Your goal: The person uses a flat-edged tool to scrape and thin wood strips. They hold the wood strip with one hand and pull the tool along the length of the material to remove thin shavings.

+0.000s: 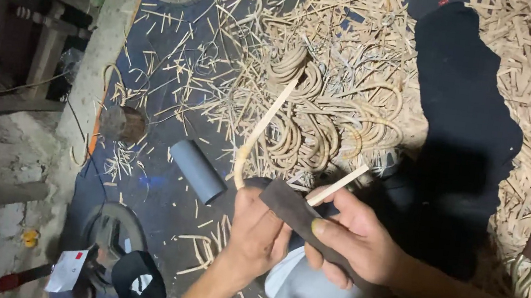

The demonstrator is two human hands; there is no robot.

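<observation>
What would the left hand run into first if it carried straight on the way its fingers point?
The left hand points up and away, along the curved cane strip it grips. Past that strip, the first thing in line looks like the pile of coiled cane on the floor, though depth is hard to judge.

Hands [309,233] — cane strip [261,128], perhaps blade [301,218]

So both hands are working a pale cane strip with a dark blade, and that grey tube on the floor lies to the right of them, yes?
Not quite. The head view shows the grey tube lying to the left of the hands, not the right. The rest holds: the left hand and right hand work the pale cane strip with the dark blade.
</observation>
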